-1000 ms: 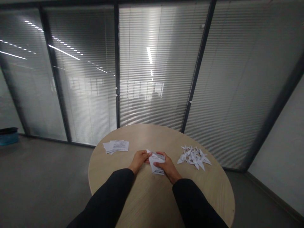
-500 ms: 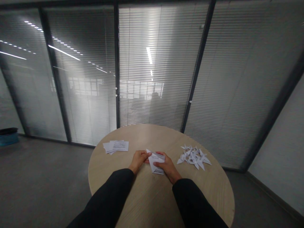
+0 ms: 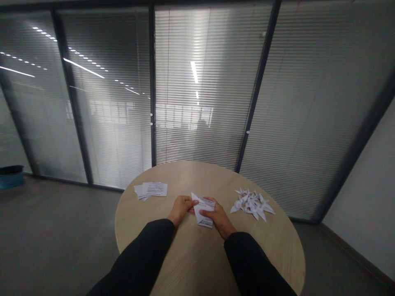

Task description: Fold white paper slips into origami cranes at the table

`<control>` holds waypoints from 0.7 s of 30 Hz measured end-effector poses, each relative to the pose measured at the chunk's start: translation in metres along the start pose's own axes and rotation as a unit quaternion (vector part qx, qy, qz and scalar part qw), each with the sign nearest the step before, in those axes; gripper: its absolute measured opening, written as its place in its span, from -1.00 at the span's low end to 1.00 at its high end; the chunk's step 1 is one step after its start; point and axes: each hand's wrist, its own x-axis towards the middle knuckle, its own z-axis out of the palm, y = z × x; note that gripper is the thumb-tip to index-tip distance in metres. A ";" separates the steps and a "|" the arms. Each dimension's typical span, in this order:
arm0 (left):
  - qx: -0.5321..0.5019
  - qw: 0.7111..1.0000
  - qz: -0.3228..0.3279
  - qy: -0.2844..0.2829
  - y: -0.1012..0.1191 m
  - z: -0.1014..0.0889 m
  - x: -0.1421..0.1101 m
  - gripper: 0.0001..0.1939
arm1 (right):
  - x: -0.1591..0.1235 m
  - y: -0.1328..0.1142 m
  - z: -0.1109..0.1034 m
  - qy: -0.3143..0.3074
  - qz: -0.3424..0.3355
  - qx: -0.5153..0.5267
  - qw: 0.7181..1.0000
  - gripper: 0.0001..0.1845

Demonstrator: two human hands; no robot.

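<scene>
White folded paper [image 3: 201, 206] pinched in left hand [image 3: 180, 209], right hand [image 3: 219, 216]; tip, long axis pointing away-left.

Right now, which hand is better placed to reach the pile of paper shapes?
Probably the right hand: it is nearer the paper shapes. The left hand is farther away; both hold the folded paper.

It's matt printed paper in the folded sheet [image 3: 203, 206], crisp paper in those pointed shapes [image 3: 252, 203]! The tabletop [image 3: 191, 255] looks smooth, wood-grained; sleeves [image 3: 145, 248], dull cloth; the partition [image 3: 108, 139], glossy glass.
</scene>
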 end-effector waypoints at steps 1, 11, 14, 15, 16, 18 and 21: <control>0.004 1.000 0.002 0.001 0.000 0.000 0.000 -0.52 | 0.000 0.000 0.000 -0.001 0.001 0.004 1.000 -0.31; 0.038 0.999 0.002 -0.008 0.002 0.001 -0.003 -0.53 | 0.000 -0.002 0.000 0.017 -0.002 0.007 1.000 -0.31; 0.053 0.999 0.008 -0.005 -0.001 -0.001 -0.001 -0.54 | 0.000 -0.001 0.000 0.013 -0.002 0.011 1.000 -0.31; 0.058 0.998 0.010 -0.006 -0.002 -0.002 0.000 -0.54 | 0.000 -0.001 0.001 0.012 -0.002 0.013 1.000 -0.31; 0.062 0.998 0.011 -0.006 -0.003 -0.002 0.001 -0.54 | 0.000 -0.001 0.001 0.010 0.000 0.016 1.000 -0.31; 0.069 0.998 0.011 -0.004 -0.004 -0.003 0.002 -0.54 | 0.000 -0.001 0.001 0.007 0.002 0.022 1.000 -0.31; 0.064 0.998 0.007 -0.008 -0.003 -0.003 0.001 -0.54 | -0.001 -0.002 0.001 0.004 0.005 0.022 1.000 -0.31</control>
